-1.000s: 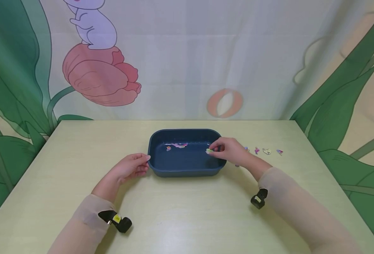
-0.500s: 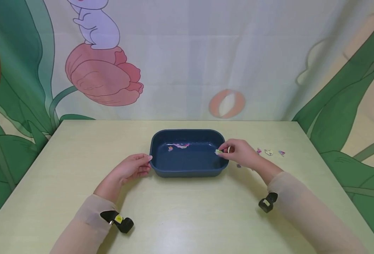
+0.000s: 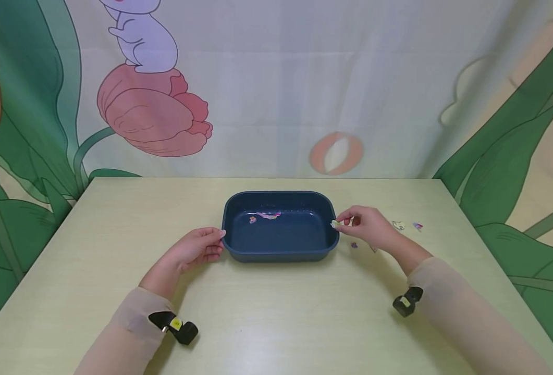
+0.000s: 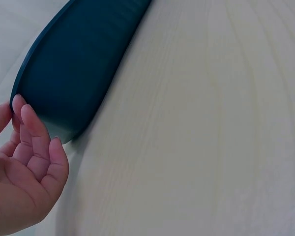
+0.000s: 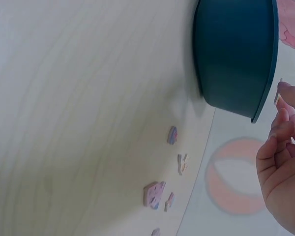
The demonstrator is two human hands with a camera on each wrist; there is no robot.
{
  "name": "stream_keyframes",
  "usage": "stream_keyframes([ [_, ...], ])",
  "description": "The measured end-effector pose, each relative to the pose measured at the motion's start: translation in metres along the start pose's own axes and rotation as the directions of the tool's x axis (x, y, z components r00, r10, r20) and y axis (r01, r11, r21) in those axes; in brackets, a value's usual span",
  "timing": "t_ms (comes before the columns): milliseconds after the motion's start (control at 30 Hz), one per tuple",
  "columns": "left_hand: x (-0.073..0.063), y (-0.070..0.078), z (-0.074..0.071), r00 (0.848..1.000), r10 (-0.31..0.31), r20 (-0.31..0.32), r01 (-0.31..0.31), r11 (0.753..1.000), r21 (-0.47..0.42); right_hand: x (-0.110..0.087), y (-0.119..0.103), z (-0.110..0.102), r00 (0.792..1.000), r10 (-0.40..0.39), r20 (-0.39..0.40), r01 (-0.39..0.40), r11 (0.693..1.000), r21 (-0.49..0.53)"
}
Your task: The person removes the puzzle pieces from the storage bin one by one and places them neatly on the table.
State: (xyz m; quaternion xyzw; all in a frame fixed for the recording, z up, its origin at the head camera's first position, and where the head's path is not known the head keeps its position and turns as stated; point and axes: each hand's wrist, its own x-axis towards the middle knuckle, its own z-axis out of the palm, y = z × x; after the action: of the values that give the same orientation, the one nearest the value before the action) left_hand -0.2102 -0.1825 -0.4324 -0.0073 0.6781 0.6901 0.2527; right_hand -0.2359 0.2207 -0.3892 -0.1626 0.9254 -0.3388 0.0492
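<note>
A dark blue rectangular tray (image 3: 280,254) with rounded corners stands on the table. My left hand (image 3: 198,247) pinches its left rim between thumb and fingers; the left wrist view shows the fingertips (image 4: 32,118) at the outer wall. My right hand (image 3: 365,225) is above the tray's right rim and pinches a small pale, greenish-yellow cutout piece (image 3: 335,224) between thumb and index finger. Inside the tray lie a long pink piece (image 3: 269,215) and a small orange-and-purple piece (image 3: 253,220).
On the table right of the tray lie several small colourful cutouts, among them a whitish one (image 3: 398,225), a pink-and-blue one (image 3: 418,227) and a purple one (image 3: 354,245). In the right wrist view a pink block-like piece (image 5: 153,194) shows. A printed curtain (image 3: 257,104) hangs behind the table.
My right hand has moved right with the pale piece, from over the tray's inside to its right rim. The left hand stays on the left rim; the camera view shifted slightly.
</note>
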Motion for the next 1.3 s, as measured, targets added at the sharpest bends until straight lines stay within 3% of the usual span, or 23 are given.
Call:
stream_keyframes([
  [533,-0.001,0.0,0.002,1.0,-0.013,-0.022,0.013,1.0,-0.003,-0.014,0.024,-0.008,0.996,0.084,0.011,-0.084,0.996,-0.012],
  [1067,0.0,0.0,0.002,0.999,-0.027,-0.047,0.026,1.0,-0.003,-0.03,0.05,-0.016,0.979,0.204,0.002,-0.204,0.978,-0.042],
  [1300,-0.001,0.001,0.003,0.999,-0.03,-0.045,0.03,1.0,0.004,-0.034,0.06,-0.02,0.975,0.222,0.006,-0.222,0.974,-0.042],
])
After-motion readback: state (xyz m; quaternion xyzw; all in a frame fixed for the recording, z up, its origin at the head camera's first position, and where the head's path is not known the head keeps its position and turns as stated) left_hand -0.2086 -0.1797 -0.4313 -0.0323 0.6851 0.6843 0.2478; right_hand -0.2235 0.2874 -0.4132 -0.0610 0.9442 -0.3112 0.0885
